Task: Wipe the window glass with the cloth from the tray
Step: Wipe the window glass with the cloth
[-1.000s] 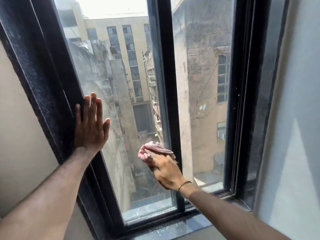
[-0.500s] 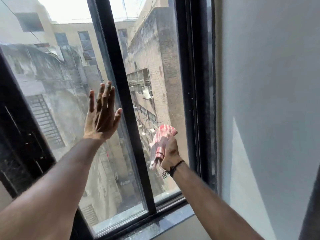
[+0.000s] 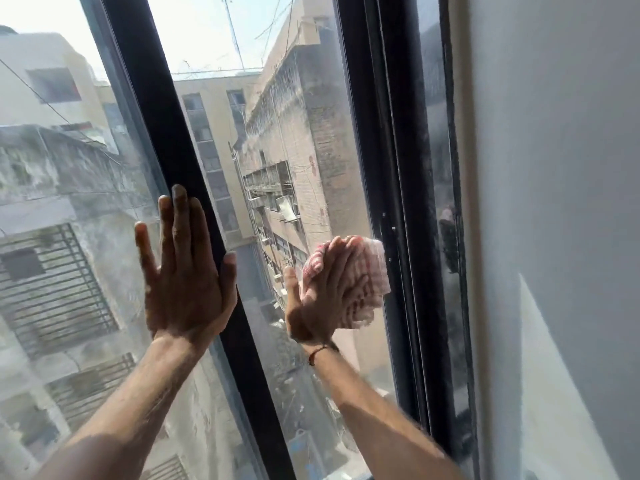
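While seen from above and behind: left hand [image 3: 185, 271], fingers spread and grasping nothing, flat against the left pane, fingertips up, thumb on the black centre bar [image 3: 194, 188]. Right of that bar, right hand [image 3: 323, 299] flat, pressing the red-and-white cloth [image 3: 372, 282] onto the window glass [image 3: 294, 109]. Cloth bunched, blurred, long axis roughly upright, beside the right frame [image 3: 398, 168].
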### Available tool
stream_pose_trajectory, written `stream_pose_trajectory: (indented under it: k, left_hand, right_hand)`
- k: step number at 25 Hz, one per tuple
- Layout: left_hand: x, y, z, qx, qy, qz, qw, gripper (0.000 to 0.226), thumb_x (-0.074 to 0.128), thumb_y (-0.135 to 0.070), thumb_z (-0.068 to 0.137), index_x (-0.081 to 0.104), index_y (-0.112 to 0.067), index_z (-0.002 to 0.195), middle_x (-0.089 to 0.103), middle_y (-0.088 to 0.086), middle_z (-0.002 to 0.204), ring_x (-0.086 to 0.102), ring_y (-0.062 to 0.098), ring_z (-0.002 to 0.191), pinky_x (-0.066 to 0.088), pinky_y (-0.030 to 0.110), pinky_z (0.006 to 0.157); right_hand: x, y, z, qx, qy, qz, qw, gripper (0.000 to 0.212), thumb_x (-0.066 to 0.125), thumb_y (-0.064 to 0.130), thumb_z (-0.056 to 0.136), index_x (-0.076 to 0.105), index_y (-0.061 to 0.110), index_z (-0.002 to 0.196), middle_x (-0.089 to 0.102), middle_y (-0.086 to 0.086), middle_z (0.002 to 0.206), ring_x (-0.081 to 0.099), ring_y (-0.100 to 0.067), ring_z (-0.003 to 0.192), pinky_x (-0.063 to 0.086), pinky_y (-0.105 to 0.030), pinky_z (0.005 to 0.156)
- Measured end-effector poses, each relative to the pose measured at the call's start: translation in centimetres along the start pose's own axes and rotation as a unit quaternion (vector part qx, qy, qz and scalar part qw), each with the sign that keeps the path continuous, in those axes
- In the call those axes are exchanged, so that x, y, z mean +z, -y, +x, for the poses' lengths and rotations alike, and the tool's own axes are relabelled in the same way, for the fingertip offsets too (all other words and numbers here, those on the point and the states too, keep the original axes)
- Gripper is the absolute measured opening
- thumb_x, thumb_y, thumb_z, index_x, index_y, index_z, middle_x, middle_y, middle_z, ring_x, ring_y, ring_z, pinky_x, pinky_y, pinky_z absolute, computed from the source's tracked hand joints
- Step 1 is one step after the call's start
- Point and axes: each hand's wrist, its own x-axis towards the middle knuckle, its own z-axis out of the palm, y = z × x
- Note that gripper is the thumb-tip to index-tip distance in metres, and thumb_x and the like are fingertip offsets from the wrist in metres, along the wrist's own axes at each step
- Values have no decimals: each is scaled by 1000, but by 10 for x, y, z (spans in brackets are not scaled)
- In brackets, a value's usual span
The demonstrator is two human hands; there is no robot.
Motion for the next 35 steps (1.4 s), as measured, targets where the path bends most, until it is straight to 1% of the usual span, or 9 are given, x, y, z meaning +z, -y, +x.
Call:
stream_pose_trajectory:
  k: [2,6,8,11,17,22,27,32,35]
  left_hand:
    - [5,1,1,5,-1,16,1000,76,19,-43,106,2,0,166,-3,19,177,-6,30,165,-6,55,131]
    - [6,1,1,3,-6,13,1000,77,17,-47,106,3,0,166,-3,18,177,-5,29,165,-3,57,131]
    - [6,1,-1,4,-8,24,1000,78,16,-48,106,2,0,166,-4,18,177,-5,29,165,-2,57,131]
    - [7,-1,3,5,-15,27,1000,79,19,-48,106,1,0,166,-3,18,177,-5,29,165,-4,56,131]
    - [4,0,2,3,-7,20,1000,77,20,-47,106,3,-2,166,0,18,177,-5,29,165,-2,57,131]
    - [8,-2,2,1,-24,15,1000,79,22,-49,106,5,-1,166,4,19,177,-1,30,165,0,58,131]
    - [8,0,1,2,-17,15,1000,80,19,-51,106,6,-1,166,4,19,177,-1,30,165,1,58,131]
    - [10,-3,-1,0,-3,26,1000,80,20,-51,106,4,-1,166,2,19,177,-1,30,165,1,58,131]
    - [14,-2,0,2,-2,44,999,80,21,-51,105,4,-3,167,2,17,177,-2,29,165,-3,55,131]
  right_hand:
    - [8,-13,6,-182,-3,-101,978,91,41,68,95,15,15,164,14,-11,174,11,-31,162,1,-64,128]
    - [-17,-85,8,-471,120,-110,867,82,47,59,97,12,27,165,10,1,175,10,-20,163,13,-69,125]
    - [-24,-101,33,-431,64,-141,889,82,37,62,100,3,26,165,7,-1,175,9,-21,163,13,-64,129]
    - [-9,-41,66,-235,-71,-135,960,75,21,62,104,10,17,163,34,-16,167,31,-33,157,23,-68,125]
    - [-25,-85,-6,-487,140,-112,855,84,59,59,93,32,20,161,20,-3,173,13,-19,163,19,-62,127]
    - [-11,-29,27,-275,25,-111,955,94,42,70,95,19,9,163,5,-7,172,8,-27,163,1,-63,130]
    - [-27,-80,6,-495,145,-106,850,84,50,64,94,27,22,162,20,-2,172,14,-19,162,20,-61,125]
    - [-18,-26,57,-313,34,-117,942,93,37,72,95,20,9,162,10,-9,171,16,-29,162,4,-63,130]
    - [-7,-17,31,-424,54,-85,900,80,48,59,98,26,15,162,15,-7,170,18,-27,161,14,-68,126]
